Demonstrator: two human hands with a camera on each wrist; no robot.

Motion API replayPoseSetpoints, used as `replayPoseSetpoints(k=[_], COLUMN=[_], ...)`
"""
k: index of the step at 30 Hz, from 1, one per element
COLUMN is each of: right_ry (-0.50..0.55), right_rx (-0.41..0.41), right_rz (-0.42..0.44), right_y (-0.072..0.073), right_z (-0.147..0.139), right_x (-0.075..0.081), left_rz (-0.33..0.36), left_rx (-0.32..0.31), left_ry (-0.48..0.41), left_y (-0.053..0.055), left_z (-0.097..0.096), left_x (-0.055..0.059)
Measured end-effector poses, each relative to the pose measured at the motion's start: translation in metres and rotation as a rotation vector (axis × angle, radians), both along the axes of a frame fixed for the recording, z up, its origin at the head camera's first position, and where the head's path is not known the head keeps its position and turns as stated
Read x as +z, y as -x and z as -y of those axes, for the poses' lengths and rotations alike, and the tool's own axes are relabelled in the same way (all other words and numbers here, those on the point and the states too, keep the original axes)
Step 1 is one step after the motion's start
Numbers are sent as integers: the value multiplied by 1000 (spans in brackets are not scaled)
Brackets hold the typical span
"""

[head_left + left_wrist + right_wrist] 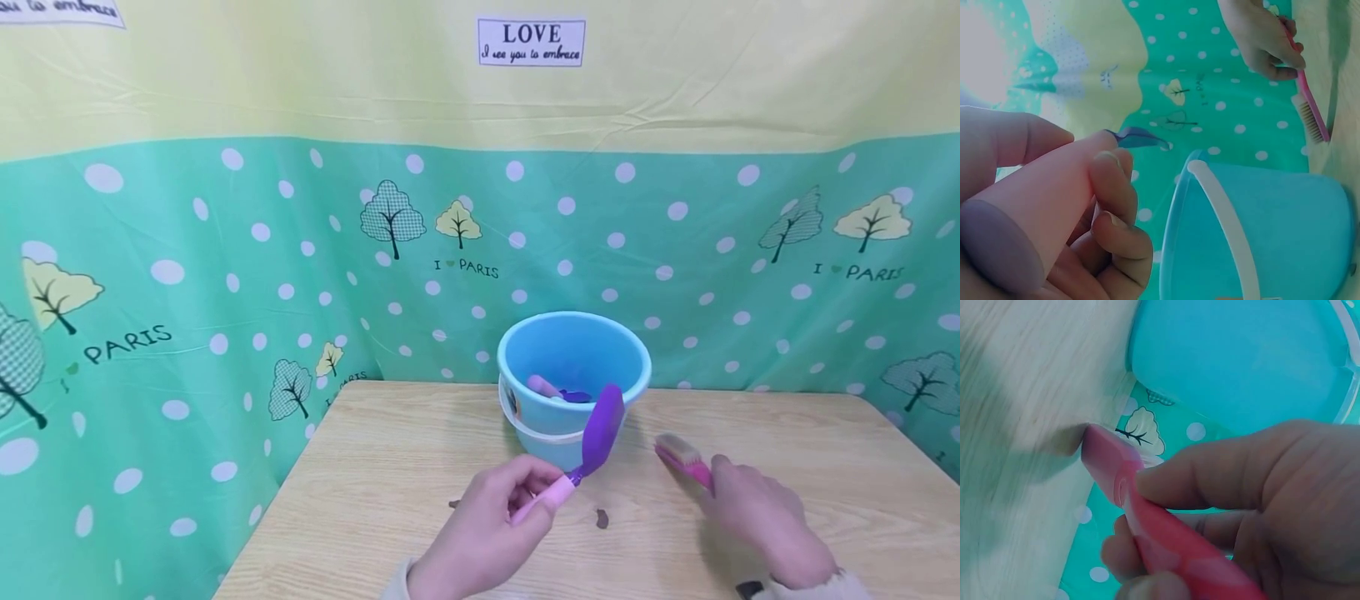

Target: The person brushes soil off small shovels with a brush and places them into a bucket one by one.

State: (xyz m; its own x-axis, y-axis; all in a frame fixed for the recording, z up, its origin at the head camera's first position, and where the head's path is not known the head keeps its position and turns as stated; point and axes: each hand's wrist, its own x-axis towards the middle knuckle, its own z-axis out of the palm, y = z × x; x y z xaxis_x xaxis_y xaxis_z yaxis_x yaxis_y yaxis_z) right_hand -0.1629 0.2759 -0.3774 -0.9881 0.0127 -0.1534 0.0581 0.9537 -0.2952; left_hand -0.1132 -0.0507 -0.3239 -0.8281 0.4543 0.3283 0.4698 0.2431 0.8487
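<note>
My left hand [491, 521] grips the pink handle of a toy shovel [602, 429], its purple blade tilted up in front of the bucket. The handle's broad end faces the camera in the left wrist view. To the right, my right hand [761, 510] holds a pink brush [678, 454] by its handle, pale bristles facing up and left in the head view. Between the hands and farther back stands a light blue bucket [536, 421]. Inside it lie a pink handle [542, 385] and something purple, partly hidden by the rim and the shovel blade.
A small dark brown piece [602, 518] lies on the wooden table [360, 500] between the hands; another [453, 504] shows beside the left hand. The bucket's white handle [1225, 219] hangs down its side. A green and yellow patterned curtain [420, 325] borders the table behind and left.
</note>
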Motion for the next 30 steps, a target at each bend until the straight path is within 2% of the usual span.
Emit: replayPoseSetpoints(k=[6,10,18,22,24,30], right_ry=[67,109,111,105,94,84], right_rx=[20,15,6,-1,1,-13], right_rz=[-24,-25,-33,-33,-34,-21], right_y=[1,1,-1,0,0,2], right_z=[5,8,12,13,12,10], right_x=[-7,-13,-20,-22,-22,-23], left_rz=[-55,-68,-153,-159,-183,-339], left_rx=[52,76,136,183,213,337], left_ry=[-19,-35,1,45,79,264], left_y=[3,7,28,40,46,63], left_z=[-1,-2,-2,-2,-3,-9], left_x=[1,5,20,27,30,37])
